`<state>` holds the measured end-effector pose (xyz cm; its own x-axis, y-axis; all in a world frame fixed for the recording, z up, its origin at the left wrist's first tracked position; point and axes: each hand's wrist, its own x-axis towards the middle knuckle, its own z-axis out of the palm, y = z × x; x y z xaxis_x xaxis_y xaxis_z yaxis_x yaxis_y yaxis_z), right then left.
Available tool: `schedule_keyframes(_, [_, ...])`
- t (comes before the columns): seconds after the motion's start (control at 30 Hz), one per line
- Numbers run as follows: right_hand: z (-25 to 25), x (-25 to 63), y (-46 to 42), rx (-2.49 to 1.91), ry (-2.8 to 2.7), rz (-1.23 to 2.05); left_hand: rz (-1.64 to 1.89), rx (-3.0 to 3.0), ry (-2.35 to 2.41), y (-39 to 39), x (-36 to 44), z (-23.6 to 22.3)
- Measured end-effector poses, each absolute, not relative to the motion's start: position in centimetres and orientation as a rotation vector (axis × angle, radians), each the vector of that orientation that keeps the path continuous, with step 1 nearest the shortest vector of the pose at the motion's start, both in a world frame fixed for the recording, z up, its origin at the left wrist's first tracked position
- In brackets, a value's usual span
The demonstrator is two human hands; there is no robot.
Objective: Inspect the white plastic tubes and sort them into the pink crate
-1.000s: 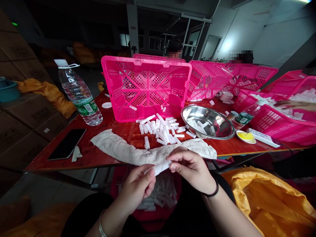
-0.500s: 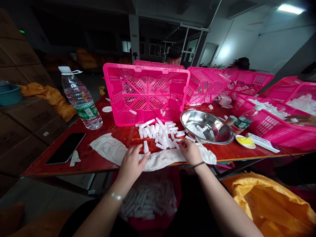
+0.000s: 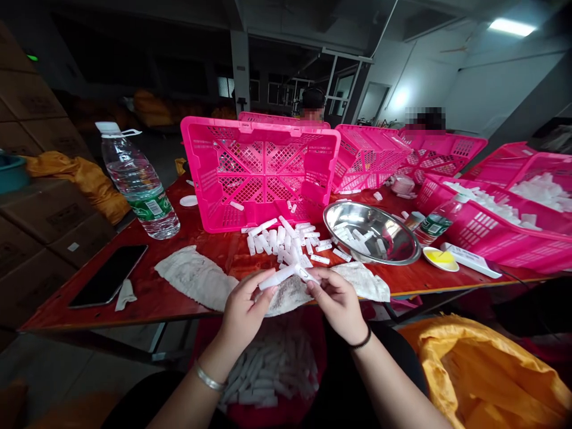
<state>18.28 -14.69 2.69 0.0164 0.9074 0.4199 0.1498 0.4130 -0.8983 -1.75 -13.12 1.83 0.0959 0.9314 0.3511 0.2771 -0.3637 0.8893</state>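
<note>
Towel (image 3: 290, 298) below; left hand (image 3: 245, 302) pinches a long white tube (image 3: 277, 277), right hand (image 3: 340, 299) a shorter marked tube (image 3: 305, 274), near ends seemingly meeting. I'd square up their axes first, grip light, ends uncovered.

A ceiling light (image 3: 512, 27) glares amid general dimness.
</note>
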Motion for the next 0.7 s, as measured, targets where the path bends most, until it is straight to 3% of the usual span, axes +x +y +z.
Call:
schedule_keyframes(0.2, [5.3, 20.4, -15.1, -0.859, -1.868, 0.526, 1.100, 1.403, 1.047, -14.4, -3.0, 3.8])
schedule_keyframes(0.4, [7.4, 20.8, -15.3, -0.772, -2.044, 0.526, 1.091, 1.591, 1.052, -15.6, -2.8, 4.3])
schedule_keyframes(0.57, [6.6, 18.8, -15.9, -0.863, -1.630, 0.985, 1.497, 2.316, 0.958, -16.2, -2.7, 4.1])
schedule_keyframes(0.7, [5.6, 17.9, -16.2, -0.802, -1.164, 1.348, 1.572, 2.487, 0.892, -16.2, -2.9, 3.7])
